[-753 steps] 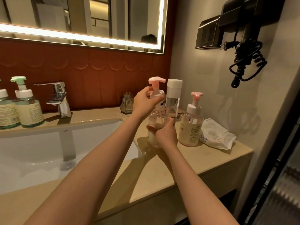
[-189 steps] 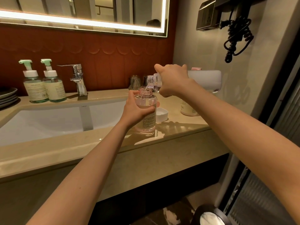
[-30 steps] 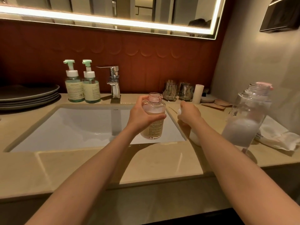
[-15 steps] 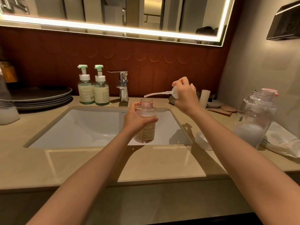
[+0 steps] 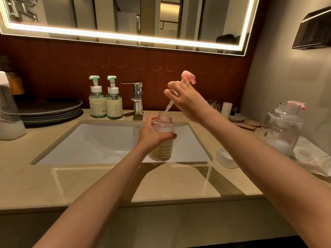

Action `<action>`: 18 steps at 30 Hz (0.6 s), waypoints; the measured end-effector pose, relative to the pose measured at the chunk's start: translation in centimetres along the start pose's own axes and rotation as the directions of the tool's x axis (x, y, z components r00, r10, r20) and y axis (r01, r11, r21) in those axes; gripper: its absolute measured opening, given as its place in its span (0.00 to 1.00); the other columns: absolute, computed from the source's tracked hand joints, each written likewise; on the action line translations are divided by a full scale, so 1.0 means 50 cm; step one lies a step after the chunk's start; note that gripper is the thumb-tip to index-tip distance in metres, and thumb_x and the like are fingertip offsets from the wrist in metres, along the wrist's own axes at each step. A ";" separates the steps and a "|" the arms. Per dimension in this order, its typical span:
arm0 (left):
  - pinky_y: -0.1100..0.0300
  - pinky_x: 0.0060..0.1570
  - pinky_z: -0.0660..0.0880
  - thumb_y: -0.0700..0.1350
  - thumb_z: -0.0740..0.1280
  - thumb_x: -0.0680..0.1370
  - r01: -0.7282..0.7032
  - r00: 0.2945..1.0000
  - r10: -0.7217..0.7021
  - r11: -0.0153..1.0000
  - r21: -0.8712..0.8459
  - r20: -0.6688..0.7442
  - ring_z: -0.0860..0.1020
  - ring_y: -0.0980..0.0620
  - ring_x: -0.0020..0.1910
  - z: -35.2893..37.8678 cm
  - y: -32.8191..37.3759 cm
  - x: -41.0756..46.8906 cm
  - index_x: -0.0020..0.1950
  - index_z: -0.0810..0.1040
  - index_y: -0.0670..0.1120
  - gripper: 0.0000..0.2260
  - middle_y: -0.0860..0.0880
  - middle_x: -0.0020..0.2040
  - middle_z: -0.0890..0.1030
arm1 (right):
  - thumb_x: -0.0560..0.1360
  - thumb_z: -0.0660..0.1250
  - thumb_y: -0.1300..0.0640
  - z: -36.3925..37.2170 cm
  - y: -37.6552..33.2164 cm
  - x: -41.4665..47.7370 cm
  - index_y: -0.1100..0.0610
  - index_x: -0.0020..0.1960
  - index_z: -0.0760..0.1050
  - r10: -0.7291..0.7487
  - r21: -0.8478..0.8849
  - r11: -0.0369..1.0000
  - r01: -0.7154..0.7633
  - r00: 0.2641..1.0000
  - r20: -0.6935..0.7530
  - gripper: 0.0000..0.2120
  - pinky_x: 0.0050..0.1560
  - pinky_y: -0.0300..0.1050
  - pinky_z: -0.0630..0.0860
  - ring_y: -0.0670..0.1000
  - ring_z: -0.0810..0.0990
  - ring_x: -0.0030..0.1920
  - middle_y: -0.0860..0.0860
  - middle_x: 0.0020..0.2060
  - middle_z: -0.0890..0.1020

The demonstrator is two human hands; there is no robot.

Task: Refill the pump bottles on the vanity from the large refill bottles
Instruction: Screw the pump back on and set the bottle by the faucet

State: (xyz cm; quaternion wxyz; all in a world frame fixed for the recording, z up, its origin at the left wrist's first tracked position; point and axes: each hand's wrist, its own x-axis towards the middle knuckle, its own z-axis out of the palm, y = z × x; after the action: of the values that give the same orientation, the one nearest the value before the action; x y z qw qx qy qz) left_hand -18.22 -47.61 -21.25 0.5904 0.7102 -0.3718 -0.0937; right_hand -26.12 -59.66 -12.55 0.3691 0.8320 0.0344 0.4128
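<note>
Beige stone vanity top point(image 5: 100, 185) runs under a backlit mirror, with a white undermount basin point(image 5: 100, 142) sunk in the middle of it. The person holds a small clear pump bottle with a pink threaded neck point(image 5: 163, 126) in the air over the basin's front right corner. The left hand point(image 5: 152, 135) is wrapped round its shoulder with the fingers curled tight. That grip steadies the open mouth, and I judge any drip would land in the basin.

The right hand point(image 5: 188, 102) is closed round the collar of a pink pump head point(image 5: 188, 77), raised above and to the right of the bottle. The thin clear dip tube point(image 5: 169, 105) slants down so that its tip sits right at the mouth. It looks like the pump is being fed back in, though I cannot read how full the bottle is.

A large clear refill bottle point(image 5: 281, 129) stands uncapped at the right end, well apart, with little white liquid left in it. A round white cap point(image 5: 226, 158) lies just beside the basin, below the right forearm. Two green-topped pump bottles point(image 5: 97, 101), a chrome faucet point(image 5: 137, 99) and stacked grey plates point(image 5: 52, 110) sit along the back. Nothing blocks the neck; only the tube's slant needs straightening.
</note>
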 end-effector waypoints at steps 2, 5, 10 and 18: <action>0.53 0.60 0.69 0.45 0.78 0.65 0.000 1.000 0.000 1.000 -0.022 0.017 0.71 0.46 0.64 0.004 0.006 -0.001 0.67 0.65 0.48 0.35 0.46 0.66 0.73 | 0.53 0.78 0.71 -0.004 -0.023 0.004 0.63 0.51 0.78 -0.127 0.032 0.992 0.126 0.991 0.036 0.27 0.61 0.60 0.68 0.59 0.81 0.47 0.61 0.47 0.80; 0.51 0.61 0.69 0.46 0.77 0.66 -0.019 0.999 0.020 0.999 -0.045 0.026 0.70 0.45 0.65 0.011 0.015 -0.001 0.67 0.65 0.49 0.34 0.47 0.66 0.73 | 0.52 0.81 0.66 -0.011 -0.046 -0.006 0.61 0.52 0.79 -0.247 0.101 0.966 0.237 0.964 0.096 0.29 0.57 0.57 0.73 0.60 0.81 0.50 0.61 0.47 0.81; 0.49 0.63 0.69 0.45 0.76 0.68 -0.011 1.000 0.012 0.998 -0.064 0.027 0.70 0.44 0.67 0.020 0.022 -0.004 0.68 0.64 0.49 0.33 0.46 0.67 0.72 | 0.53 0.80 0.70 -0.032 -0.038 -0.020 0.63 0.58 0.77 -0.247 0.225 0.953 0.203 0.951 0.184 0.33 0.53 0.54 0.76 0.63 0.80 0.53 0.64 0.51 0.79; 0.49 0.63 0.69 0.44 0.73 0.71 -0.038 0.999 0.039 0.999 -0.025 0.024 0.70 0.43 0.67 0.037 0.030 -0.006 0.70 0.62 0.47 0.32 0.44 0.67 0.71 | 0.60 0.78 0.68 -0.050 -0.048 -0.044 0.64 0.63 0.71 -0.140 0.451 0.892 -0.007 0.946 0.292 0.33 0.49 0.53 0.79 0.66 0.77 0.56 0.66 0.61 0.72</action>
State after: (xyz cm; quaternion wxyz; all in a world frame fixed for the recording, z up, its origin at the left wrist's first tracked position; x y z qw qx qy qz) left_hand -20.12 -48.86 -20.48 0.5960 0.6946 -0.3915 -0.0957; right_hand -28.72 -57.25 -14.60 0.1831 0.9479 0.0974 0.2419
